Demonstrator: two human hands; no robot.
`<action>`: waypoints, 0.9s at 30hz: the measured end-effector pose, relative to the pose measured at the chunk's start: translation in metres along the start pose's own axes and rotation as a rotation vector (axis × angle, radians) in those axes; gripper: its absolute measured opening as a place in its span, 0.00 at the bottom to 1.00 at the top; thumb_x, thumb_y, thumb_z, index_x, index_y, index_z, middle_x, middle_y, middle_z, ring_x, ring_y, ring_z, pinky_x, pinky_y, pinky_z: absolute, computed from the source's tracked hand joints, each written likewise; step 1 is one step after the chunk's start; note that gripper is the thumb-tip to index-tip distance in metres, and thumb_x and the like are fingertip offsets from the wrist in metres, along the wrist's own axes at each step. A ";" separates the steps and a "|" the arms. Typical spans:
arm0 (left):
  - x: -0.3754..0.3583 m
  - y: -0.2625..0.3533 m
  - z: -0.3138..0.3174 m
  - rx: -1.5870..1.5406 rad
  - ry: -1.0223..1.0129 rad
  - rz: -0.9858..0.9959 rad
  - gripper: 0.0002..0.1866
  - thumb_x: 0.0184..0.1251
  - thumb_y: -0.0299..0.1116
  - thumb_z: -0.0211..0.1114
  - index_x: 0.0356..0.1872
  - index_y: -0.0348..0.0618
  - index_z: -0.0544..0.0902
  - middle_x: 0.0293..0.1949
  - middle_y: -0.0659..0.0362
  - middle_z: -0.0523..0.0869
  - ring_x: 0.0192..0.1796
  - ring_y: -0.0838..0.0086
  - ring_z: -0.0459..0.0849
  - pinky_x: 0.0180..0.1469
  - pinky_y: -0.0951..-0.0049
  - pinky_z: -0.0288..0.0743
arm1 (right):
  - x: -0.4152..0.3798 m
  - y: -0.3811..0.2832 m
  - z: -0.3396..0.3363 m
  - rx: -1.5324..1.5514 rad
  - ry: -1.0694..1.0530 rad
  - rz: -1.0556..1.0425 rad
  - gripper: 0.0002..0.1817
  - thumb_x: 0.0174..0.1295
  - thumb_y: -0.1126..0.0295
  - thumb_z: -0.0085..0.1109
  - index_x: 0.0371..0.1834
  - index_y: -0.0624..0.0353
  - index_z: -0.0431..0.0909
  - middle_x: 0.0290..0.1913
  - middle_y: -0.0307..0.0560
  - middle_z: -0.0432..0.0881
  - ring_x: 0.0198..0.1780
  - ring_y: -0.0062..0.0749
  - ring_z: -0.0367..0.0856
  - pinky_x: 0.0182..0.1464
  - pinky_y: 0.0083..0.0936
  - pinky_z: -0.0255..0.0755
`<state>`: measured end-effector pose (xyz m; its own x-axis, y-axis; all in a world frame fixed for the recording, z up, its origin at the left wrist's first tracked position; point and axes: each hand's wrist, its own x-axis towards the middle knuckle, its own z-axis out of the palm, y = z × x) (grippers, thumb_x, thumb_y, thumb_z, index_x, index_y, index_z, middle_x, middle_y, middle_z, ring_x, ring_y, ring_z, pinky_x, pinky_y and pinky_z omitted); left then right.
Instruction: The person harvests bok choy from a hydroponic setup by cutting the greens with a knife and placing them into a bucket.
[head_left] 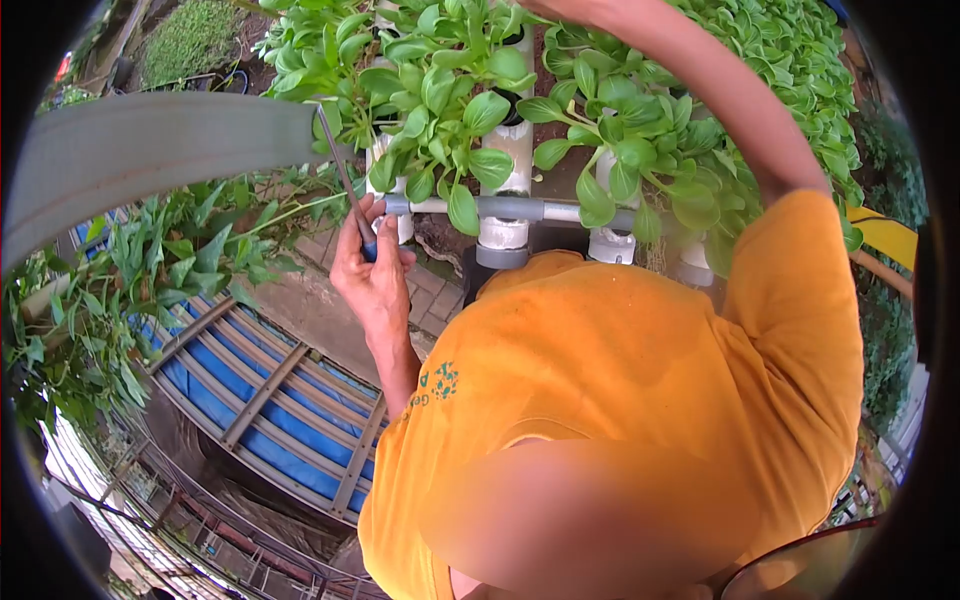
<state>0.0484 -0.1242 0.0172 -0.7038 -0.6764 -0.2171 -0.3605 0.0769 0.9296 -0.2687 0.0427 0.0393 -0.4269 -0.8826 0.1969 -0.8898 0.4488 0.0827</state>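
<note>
My left hand is closed around the blue-and-dark handle of a screwdriver-like tool, its thin metal shaft tilted up and to the left. Just right of that hand runs a thin grey-and-white cross pipe. My right arm reaches forward over leafy green plants that look like pak choi. Only a bit of my right hand shows at the top edge; its fingers are out of sight. The plants grow from white pipes with grey end caps.
A broad grey curved strip crosses the left side near the tool's tip. Below it are vine leaves and a slatted frame over blue sheeting. Brick paving lies under the pipes. Something yellow stands at right.
</note>
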 end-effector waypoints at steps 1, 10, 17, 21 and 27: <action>0.000 0.002 0.001 -0.006 -0.006 0.013 0.18 0.67 0.26 0.64 0.57 0.33 0.79 0.44 0.55 0.87 0.20 0.85 0.77 0.20 0.85 0.69 | -0.018 -0.029 -0.027 0.150 0.043 0.055 0.08 0.55 0.70 0.59 0.26 0.63 0.81 0.31 0.55 0.82 0.35 0.49 0.83 0.38 0.39 0.78; 0.033 0.029 0.048 -0.078 -0.093 0.206 0.19 0.64 0.25 0.66 0.56 0.35 0.80 0.29 0.60 0.83 0.17 0.83 0.76 0.18 0.83 0.69 | -0.128 -0.134 -0.003 0.291 -0.408 0.065 0.09 0.62 0.72 0.53 0.35 0.67 0.81 0.34 0.56 0.80 0.32 0.46 0.82 0.36 0.41 0.77; 0.062 0.023 0.078 -0.100 -0.341 0.125 0.26 0.59 0.25 0.69 0.61 0.37 0.78 0.39 0.55 0.85 0.16 0.82 0.76 0.18 0.81 0.68 | -0.077 -0.113 -0.033 0.608 0.027 0.416 0.13 0.64 0.70 0.51 0.42 0.69 0.82 0.39 0.58 0.83 0.44 0.48 0.83 0.50 0.39 0.76; 0.039 0.002 0.078 -0.222 -0.265 0.037 0.21 0.60 0.23 0.69 0.55 0.33 0.80 0.45 0.52 0.84 0.16 0.82 0.76 0.17 0.81 0.68 | -0.064 -0.110 0.019 0.945 0.062 0.439 0.14 0.65 0.70 0.52 0.46 0.67 0.82 0.44 0.55 0.85 0.47 0.45 0.84 0.53 0.32 0.75; 0.022 -0.020 0.081 -0.369 -0.163 0.001 0.10 0.63 0.22 0.68 0.45 0.37 0.82 0.21 0.65 0.80 0.16 0.84 0.76 0.18 0.83 0.67 | -0.042 -0.115 0.046 0.701 0.099 0.405 0.19 0.60 0.78 0.47 0.54 0.70 0.76 0.50 0.64 0.80 0.53 0.58 0.78 0.59 0.41 0.71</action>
<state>-0.0096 -0.0817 -0.0305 -0.8027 -0.5490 -0.2329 -0.1369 -0.2105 0.9680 -0.1557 0.0217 -0.0230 -0.7504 -0.6393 0.1682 -0.5775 0.5102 -0.6373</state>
